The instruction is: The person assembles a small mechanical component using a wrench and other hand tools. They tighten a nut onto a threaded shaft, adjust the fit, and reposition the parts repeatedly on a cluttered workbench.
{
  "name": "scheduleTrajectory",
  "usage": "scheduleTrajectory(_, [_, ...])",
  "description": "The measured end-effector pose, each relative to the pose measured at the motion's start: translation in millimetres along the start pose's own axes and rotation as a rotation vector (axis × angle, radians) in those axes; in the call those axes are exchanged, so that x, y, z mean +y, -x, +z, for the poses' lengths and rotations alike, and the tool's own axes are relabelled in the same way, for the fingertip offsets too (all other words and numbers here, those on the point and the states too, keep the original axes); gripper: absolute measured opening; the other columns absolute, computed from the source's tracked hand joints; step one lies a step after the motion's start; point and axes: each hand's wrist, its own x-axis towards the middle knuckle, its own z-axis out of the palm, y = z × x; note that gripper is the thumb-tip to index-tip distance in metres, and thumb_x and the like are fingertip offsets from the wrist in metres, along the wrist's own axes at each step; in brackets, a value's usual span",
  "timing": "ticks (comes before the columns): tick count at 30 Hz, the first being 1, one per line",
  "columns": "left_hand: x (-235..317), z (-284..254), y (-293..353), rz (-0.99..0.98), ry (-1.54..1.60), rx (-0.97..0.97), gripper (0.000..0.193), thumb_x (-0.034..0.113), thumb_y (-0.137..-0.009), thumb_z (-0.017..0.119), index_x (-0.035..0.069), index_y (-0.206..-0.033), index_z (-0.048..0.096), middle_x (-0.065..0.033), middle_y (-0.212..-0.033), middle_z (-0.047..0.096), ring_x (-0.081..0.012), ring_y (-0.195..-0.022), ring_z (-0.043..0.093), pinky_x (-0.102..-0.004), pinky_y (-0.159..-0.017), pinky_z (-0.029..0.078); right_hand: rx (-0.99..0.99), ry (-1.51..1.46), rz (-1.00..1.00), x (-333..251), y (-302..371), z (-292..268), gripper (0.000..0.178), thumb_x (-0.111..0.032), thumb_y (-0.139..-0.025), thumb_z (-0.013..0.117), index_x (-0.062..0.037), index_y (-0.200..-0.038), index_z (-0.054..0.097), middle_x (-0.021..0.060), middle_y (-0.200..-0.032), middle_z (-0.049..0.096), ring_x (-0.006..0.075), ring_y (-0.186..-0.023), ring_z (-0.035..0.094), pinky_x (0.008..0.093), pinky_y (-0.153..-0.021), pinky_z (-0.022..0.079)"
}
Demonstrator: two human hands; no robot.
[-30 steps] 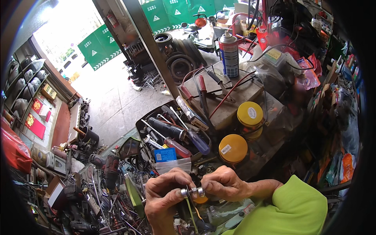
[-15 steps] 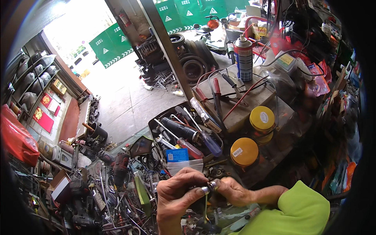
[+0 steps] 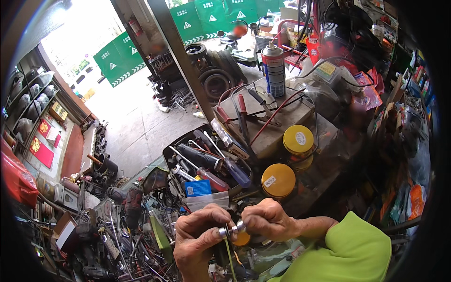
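Observation:
Just in front of me, my left hand (image 3: 199,237) and my right hand (image 3: 271,220) meet over a small silver metal fitting (image 3: 240,227). The left thumb and fingers are closed in a pinch on its round, ring-like end (image 3: 223,232). On the other side, the right fingers and thumb grip its rounded, knob-like end. A thin dark edge shows between the two ends; I cannot tell whether they are joined. From beside the left thumb a thin yellow-green wire or strip (image 3: 230,261) hangs down. My fingertips cover part of the fitting.
Beyond my hands stands a black tray of screwdrivers (image 3: 212,180). Two yellow-lidded tubs (image 3: 278,180) and a spray can (image 3: 273,70) stand to its right. A cordless drill (image 3: 134,204) lies among scattered tools at left. A metal post (image 3: 181,56) rises behind.
The scene has shifted left in the picture. Both hands have moved slightly left with it, still gripping the fitting. More of its silver knob-like end now shows between the fingers.

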Motion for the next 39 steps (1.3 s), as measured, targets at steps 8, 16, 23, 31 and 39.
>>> scheduleTrajectory(8, [3,1,-1,-0.027,-0.042,-0.027,0.024,0.004,-0.077,0.073,-0.012,-0.094,0.065,-0.0170,-0.090,0.061,-0.0213,-0.080,0.063,-0.0295,-0.073,0.054,-0.143,0.178,-0.238,10,-24,-18,0.033,-0.026,-0.098,0.056,-0.0004,-0.078,0.058,0.0083,-0.062,0.050,0.0165,-0.054,0.047,0.0298,-0.052,0.039])
scheduleTrajectory(16, [2,4,-3,0.051,-0.365,0.114,0.021,-0.002,-0.077,0.073,-0.010,-0.095,0.066,-0.0128,-0.092,0.063,-0.0179,-0.086,0.062,-0.0274,-0.078,0.051,-0.172,-0.651,0.737,0,19,16,0.067,-0.058,-0.101,0.025,-0.0077,-0.064,0.049,-0.0037,-0.052,0.035,0.0071,-0.043,0.031,0.0226,-0.041,0.024])
scheduleTrajectory(23, [-4,-2,-2,0.001,-0.031,0.099,0.025,0.004,-0.080,0.072,-0.011,-0.098,0.064,-0.0163,-0.091,0.062,-0.0230,-0.075,0.066,-0.0313,-0.071,0.054,0.002,-0.393,0.539,1,16,1,0.056,-0.045,-0.104,0.035,-0.0012,-0.074,0.055,0.0019,-0.062,0.049,0.0082,-0.052,0.039,0.0247,-0.048,0.031])
scheduleTrajectory(31, [-4,-2,-3,-0.014,0.065,-0.022,0.029,0.008,-0.079,0.073,-0.012,-0.098,0.063,-0.0192,-0.090,0.061,-0.0231,-0.075,0.065,-0.0317,-0.071,0.054,-0.066,0.214,-0.232,2,-15,-11,0.031,-0.024,-0.096,0.058,-0.0003,-0.076,0.056,0.0092,-0.062,0.051,0.0222,-0.051,0.050,0.0323,-0.049,0.039])
scheduleTrajectory(39, [4,2,0,-0.032,-0.074,-0.047,0.026,0.005,-0.077,0.073,-0.012,-0.095,0.065,-0.0169,-0.092,0.063,-0.0210,-0.084,0.061,-0.0298,-0.078,0.049,-0.208,0.297,-0.261,6,-28,-28,0.030,-0.026,-0.091,0.064,-0.0011,-0.075,0.057,0.0099,-0.063,0.053,0.0298,-0.053,0.054,0.0357,-0.049,0.041])
